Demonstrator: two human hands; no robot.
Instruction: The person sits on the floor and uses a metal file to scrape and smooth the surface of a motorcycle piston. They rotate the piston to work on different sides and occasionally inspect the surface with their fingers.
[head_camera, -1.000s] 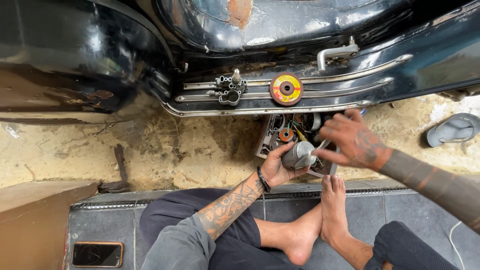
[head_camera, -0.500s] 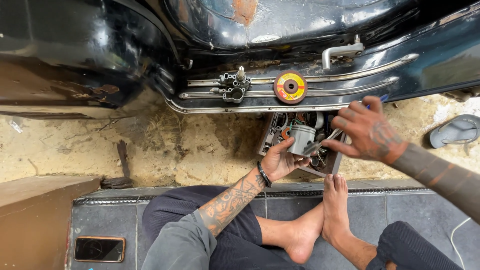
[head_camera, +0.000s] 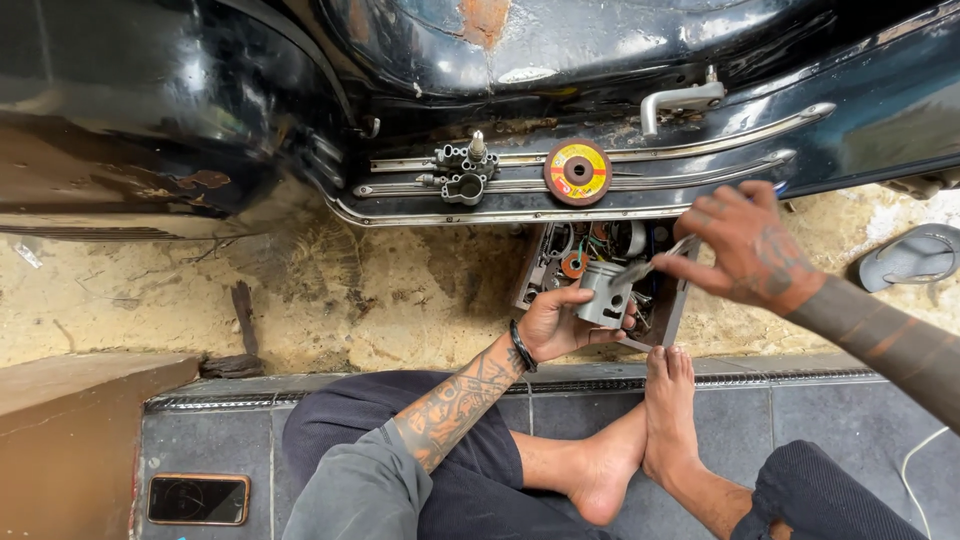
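head view: the left hand (head_camera: 555, 325) is clenched around a grey metal piston (head_camera: 603, 292), holding it over an open box of parts (head_camera: 672, 305) that sits on the sandy ground just below the black scooter body (head_camera: 600, 60). the right hand (head_camera: 745, 245) hovers just above the box — fingers pinched on a thin metal tool (head_camera: 648, 263) whose tip reaches the piston's top. on the scooter's footboard lie a yellow-red grinding disc (head_camera: 577, 171) and a small metal part (head_camera: 460, 172). a phone (head_camera: 197, 498) rests on the grey tiles at lower left — bare feet (head_camera: 640, 450) are crossed below the box.
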